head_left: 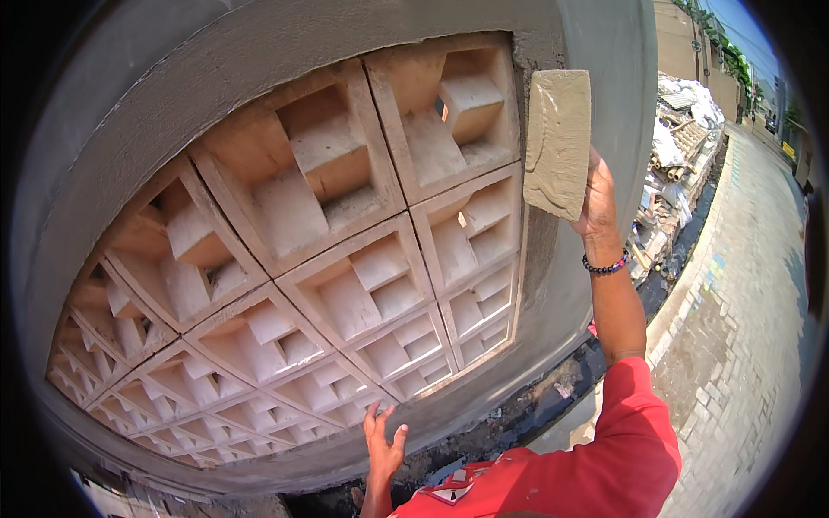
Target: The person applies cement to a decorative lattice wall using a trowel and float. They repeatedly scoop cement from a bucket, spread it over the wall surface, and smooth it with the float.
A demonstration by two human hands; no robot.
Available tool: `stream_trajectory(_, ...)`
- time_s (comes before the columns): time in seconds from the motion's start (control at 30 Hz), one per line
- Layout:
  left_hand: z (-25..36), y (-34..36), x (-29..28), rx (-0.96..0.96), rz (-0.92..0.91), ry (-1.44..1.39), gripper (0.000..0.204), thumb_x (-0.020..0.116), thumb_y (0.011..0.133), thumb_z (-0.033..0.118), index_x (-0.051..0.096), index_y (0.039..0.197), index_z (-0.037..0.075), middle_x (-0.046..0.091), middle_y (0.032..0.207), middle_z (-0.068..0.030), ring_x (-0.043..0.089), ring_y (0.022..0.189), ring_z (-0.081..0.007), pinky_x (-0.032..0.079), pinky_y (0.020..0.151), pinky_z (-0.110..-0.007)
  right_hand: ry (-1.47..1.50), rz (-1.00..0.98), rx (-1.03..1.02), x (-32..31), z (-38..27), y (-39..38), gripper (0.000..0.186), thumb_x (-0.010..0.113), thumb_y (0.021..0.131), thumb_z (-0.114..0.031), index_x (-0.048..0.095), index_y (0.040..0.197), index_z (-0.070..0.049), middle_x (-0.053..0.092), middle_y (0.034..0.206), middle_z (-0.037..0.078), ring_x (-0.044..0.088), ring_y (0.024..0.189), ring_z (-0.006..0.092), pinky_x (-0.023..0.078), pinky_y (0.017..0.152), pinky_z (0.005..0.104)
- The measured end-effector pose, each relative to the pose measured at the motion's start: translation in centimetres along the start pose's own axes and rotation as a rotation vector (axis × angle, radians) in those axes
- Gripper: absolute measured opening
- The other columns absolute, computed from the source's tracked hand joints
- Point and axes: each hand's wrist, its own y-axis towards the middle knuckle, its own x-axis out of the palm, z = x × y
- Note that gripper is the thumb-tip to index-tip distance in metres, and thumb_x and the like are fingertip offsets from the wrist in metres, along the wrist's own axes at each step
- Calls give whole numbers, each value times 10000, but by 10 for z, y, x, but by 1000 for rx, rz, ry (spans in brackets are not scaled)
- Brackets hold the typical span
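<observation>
My right hand (594, 198), with a beaded bracelet at the wrist, is closed on a flat rectangular board (557, 138) covered in wet grey mortar, held upright over the plastered strip beside the right edge of a breeze-block panel (341, 285). The board's back and most of my fingers are hidden. My left hand (382, 432) is lower down, fingers apart and curved, by the panel's bottom edge; whether its fingertips touch it is unclear. The blocks are pale squares with offset openings, framed by smooth grey render (138, 129).
A dark drainage channel (561, 380) runs along the foot of the wall. To the right lie heaped debris, white sacks and bamboo poles (678, 151) beside a paved lane (743, 345). Further back are walls, greenery and overhead wires.
</observation>
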Motion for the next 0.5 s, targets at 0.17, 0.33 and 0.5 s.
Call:
stream_trajectory(0.17,10,-3,1,22,3,13,443,663,796,200,575,1204,50,392,1381,-235,397,1277,-388,321,1045,-456,-48,158,33,13,17,1,460,575,930,-242,416,1272,21,600,1108,113,617,993,168,531,862,309)
stream_trajectory(0.33,7,-16,2,-45,25,-23,447,658,790,186,573,1204,39,385,1388,-229,387,1287,-387,309,1055,-452,-36,191,8,-1,28,12,437,487,964,-193,407,1334,26,578,1211,125,614,1037,199,526,879,331)
stream_trajectory(0.5,7,-23,-3,-62,41,-8,449,660,777,173,577,1192,23,387,1383,-227,390,1284,-384,306,1058,-446,-21,181,-17,-7,35,24,449,527,955,-242,431,1305,22,594,1175,106,614,1012,180,522,862,311)
